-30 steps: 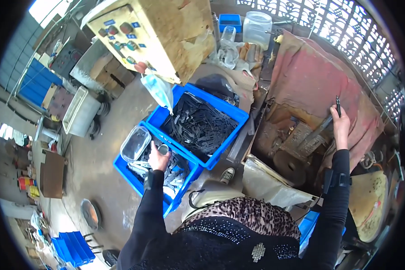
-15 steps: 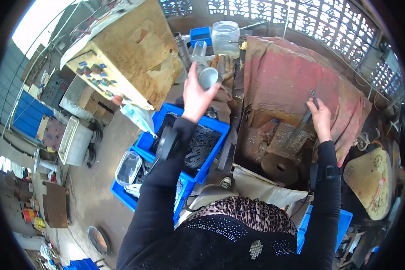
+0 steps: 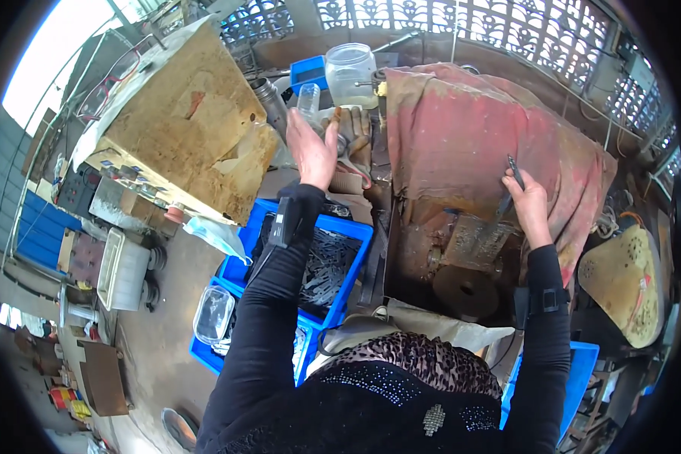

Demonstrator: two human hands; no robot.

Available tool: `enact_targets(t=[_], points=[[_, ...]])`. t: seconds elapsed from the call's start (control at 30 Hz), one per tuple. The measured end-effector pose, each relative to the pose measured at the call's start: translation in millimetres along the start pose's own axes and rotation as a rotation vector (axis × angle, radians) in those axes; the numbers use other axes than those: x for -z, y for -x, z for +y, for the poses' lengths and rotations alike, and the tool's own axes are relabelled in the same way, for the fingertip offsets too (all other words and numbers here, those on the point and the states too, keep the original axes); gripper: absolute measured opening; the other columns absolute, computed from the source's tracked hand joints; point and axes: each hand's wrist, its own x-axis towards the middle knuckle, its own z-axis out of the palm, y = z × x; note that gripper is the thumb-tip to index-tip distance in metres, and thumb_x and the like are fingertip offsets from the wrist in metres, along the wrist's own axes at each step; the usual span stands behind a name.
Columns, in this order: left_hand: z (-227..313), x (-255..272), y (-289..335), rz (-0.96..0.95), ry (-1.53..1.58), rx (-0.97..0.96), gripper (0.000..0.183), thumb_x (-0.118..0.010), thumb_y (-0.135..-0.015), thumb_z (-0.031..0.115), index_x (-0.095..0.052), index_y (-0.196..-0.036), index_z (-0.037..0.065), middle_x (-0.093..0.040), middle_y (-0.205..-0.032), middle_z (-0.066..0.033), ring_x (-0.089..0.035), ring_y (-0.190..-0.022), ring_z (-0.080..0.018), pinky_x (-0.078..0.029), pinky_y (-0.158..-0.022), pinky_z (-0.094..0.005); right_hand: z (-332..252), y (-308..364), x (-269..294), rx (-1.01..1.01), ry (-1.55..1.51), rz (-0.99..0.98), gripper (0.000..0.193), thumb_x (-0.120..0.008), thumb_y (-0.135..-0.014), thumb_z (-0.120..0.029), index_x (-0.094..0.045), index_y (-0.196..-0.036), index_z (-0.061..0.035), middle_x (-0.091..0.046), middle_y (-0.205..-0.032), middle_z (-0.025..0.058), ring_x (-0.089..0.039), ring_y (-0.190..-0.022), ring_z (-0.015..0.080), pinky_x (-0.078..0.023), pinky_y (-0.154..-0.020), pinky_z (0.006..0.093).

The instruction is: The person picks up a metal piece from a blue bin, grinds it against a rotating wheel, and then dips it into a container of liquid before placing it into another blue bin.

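Observation:
My left hand (image 3: 312,151) is raised over the back of the bench, fingers stretched and thumb apart, with nothing visible in its grasp. Just beyond its fingertips stands a clear plastic cup or bottle (image 3: 308,98). A worn, stained work glove (image 3: 358,140) lies to its right. My right hand (image 3: 530,200) is closed round a slender dark metal piece (image 3: 513,164), whose narrow end points up and away; its lower part shows below the fingers. That hand is above an open metal housing, in front of a faded red cloth (image 3: 469,136). In the housing is a round grinding wheel (image 3: 465,291).
Blue crates (image 3: 359,261) of dark metal parts stand below my left arm, with a clear plastic tub (image 3: 213,314) on one. A stained wooden box (image 3: 181,113) is at left. A large clear jar (image 3: 350,74) and a blue bin (image 3: 309,72) stand at the back.
My left hand has let go of the round, pale cup-like thing it held, and its fingers have straightened. The whole view has shifted a little. My right hand still grips the metal piece.

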Motion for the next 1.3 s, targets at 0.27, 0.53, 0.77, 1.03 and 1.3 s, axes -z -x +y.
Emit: enact_targets(t=[0.27, 0.53, 0.77, 1.03, 1.3], points=[[-9, -26, -52, 0.242, -0.064, 0.402, 0.102, -0.076, -0.078, 0.030, -0.012, -0.142, -0.017, -0.031, -0.140, -0.0394, -0.033, -0.134, -0.0452, -0.027, -0.112, -0.0459, -8, 2, 0, -0.024, 0.008, -0.011, 0.020, -0.070, -0.086, -0.014, -0.068, -0.102, -0.0017, -0.061, -0.080, -0.0046, -0.052, -0.077, 0.0051, -0.045, -0.071, 0.0233], [-39, -36, -72, 0.329, 0.305, 0.797, 0.106, -0.079, -0.072, 0.018, -0.008, -0.146, -0.010, -0.030, -0.144, -0.0341, -0.039, -0.132, -0.0410, -0.028, -0.113, -0.0421, -14, 1, 2, -0.024, -0.055, -0.045, 0.016, -0.069, -0.087, -0.012, -0.067, -0.099, -0.0011, -0.059, -0.079, -0.0057, -0.050, -0.077, 0.0044, -0.044, -0.071, 0.0233], [-68, -62, -76, 0.360, 0.283, 0.834, 0.092, -0.076, -0.076, 0.014, -0.018, -0.146, -0.002, -0.032, -0.147, -0.0276, -0.037, -0.134, -0.0373, -0.028, -0.112, -0.0428, -9, -2, 0, -0.011, -0.074, -0.044, 0.014, -0.069, -0.087, -0.011, -0.066, -0.097, -0.0012, -0.058, -0.077, -0.0062, -0.050, -0.076, 0.0041, -0.044, -0.070, 0.0238], [-55, -57, -116, 0.488, 0.186, 0.598, 0.079, -0.079, -0.065, 0.008, -0.036, -0.131, 0.000, -0.048, -0.123, -0.0223, -0.049, -0.116, -0.0398, -0.038, -0.102, -0.0465, -16, 2, 1, 0.018, 0.011, -0.028, 0.014, -0.069, -0.086, -0.012, -0.064, -0.096, -0.0021, -0.056, -0.072, -0.0035, -0.048, -0.071, 0.0048, -0.044, -0.066, 0.0247], [20, -1, -161, 0.446, 0.334, 0.410, 0.083, -0.080, -0.063, 0.007, -0.036, -0.133, 0.000, -0.046, -0.128, -0.0235, -0.044, -0.120, -0.0394, -0.035, -0.103, -0.0473, -12, 0, -2, 0.046, 0.045, -0.014, 0.013, -0.068, -0.087, -0.012, -0.063, -0.094, -0.0020, -0.054, -0.070, -0.0023, -0.048, -0.069, 0.0064, -0.043, -0.064, 0.0259]])
